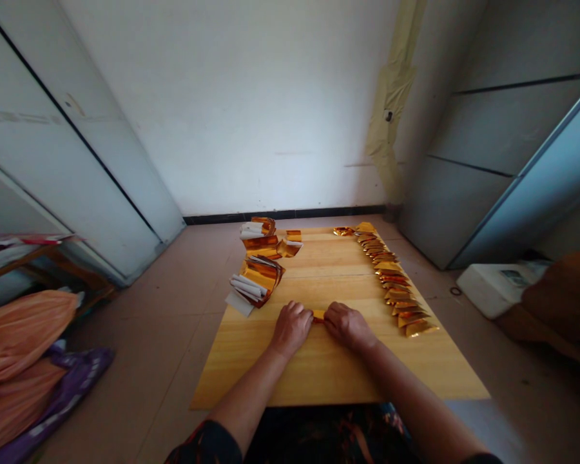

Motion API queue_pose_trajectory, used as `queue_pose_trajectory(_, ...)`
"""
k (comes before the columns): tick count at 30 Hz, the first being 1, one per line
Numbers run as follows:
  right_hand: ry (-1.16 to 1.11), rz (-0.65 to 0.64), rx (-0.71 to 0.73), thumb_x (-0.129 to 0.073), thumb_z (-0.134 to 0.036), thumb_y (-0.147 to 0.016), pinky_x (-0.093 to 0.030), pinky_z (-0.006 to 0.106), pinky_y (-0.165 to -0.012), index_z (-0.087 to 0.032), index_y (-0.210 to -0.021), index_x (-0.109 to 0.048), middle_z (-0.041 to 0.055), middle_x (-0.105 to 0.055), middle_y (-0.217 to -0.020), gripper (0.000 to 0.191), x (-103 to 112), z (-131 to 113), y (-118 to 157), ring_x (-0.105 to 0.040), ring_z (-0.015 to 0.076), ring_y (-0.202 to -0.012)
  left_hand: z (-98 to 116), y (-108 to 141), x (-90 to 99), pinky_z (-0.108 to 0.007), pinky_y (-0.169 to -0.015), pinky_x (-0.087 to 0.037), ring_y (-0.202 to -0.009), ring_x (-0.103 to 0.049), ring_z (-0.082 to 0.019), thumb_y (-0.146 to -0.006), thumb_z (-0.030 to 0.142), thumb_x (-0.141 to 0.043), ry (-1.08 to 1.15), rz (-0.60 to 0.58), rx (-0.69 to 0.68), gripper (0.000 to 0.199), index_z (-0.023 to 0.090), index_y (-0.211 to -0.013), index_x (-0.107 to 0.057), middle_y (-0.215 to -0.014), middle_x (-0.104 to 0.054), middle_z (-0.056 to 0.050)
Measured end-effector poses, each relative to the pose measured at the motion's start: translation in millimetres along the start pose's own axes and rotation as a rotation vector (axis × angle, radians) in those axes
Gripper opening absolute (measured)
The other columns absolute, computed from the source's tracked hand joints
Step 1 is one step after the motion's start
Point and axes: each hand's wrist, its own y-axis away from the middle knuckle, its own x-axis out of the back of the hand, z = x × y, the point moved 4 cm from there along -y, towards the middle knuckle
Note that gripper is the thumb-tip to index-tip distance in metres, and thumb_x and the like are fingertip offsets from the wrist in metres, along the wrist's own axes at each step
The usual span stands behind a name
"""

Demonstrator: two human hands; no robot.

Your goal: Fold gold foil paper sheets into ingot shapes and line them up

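Note:
Between my two hands lies a small piece of gold foil paper, low over the middle of the wooden board. My left hand has its fingers closed on the paper's left end. The right end is gripped by my right hand, its fingers curled. Loose stacks of gold and white paper sheets sit along the board's left side. Down the right side runs a long row of folded gold paper pieces, overlapping one another.
The wooden board reaches close to my body. A grey refrigerator and a white box are at the right. Orange and purple bags lie at the left, near a pale cabinet.

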Motion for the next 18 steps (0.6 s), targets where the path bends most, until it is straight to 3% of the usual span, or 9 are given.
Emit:
queue_pose_trajectory(5, 0.156, 0.048, -0.032, -0.043, -0.018, -0.091, -0.037, 0.021, -0.066, -0.019, -0.083, -0.062, 0.0044, -0.060, -0.084, 0.022, -7, 1, 3, -0.053, 0.0132, -0.079, 5, -2, 1.5, -0.030, -0.076, -0.040, -0.084, -0.053, -0.019, -0.089, 0.024, -0.046, 0.023, -0.015, 0.093, 0.022, 0.020, -0.084, -0.067, -0.080, -0.061, -0.007)
queue_pose_trajectory(8, 0.180, 0.124, -0.027, -0.045, -0.017, -0.091, -0.035, 0.021, -0.063, -0.019, -0.082, -0.062, 0.0039, -0.059, -0.081, 0.019, -8, 2, 2, -0.053, 0.0130, -0.075, 6, -4, 1.1, -0.027, -0.079, -0.041, -0.089, -0.056, -0.018, -0.085, 0.024, -0.052, 0.133, -0.044, 0.250, 0.017, 0.021, -0.092, -0.067, -0.088, -0.066, -0.005)
queue_pose_trajectory(13, 0.168, 0.236, -0.044, -0.043, -0.015, -0.092, -0.033, 0.021, -0.059, -0.019, -0.081, -0.060, 0.0032, -0.058, -0.078, 0.021, -8, 4, 2, -0.051, 0.0115, -0.068, 6, -9, -0.2, -0.024, -0.079, -0.043, -0.092, -0.062, -0.016, -0.080, 0.022, -0.058, 0.372, -0.071, 0.534, 0.030, 0.026, -0.109, -0.063, -0.101, -0.070, -0.002)
queue_pose_trajectory(18, 0.145, 0.278, -0.085, -0.042, -0.015, -0.092, -0.033, 0.020, -0.058, -0.018, -0.080, -0.058, 0.0027, -0.057, -0.076, 0.021, -9, 8, 2, -0.051, 0.0113, -0.066, 10, -14, -0.9, -0.024, -0.085, -0.044, -0.098, -0.063, -0.017, -0.075, 0.012, -0.057, 0.483, -0.067, 0.554, 0.038, 0.026, -0.110, -0.065, -0.104, -0.070, -0.003)
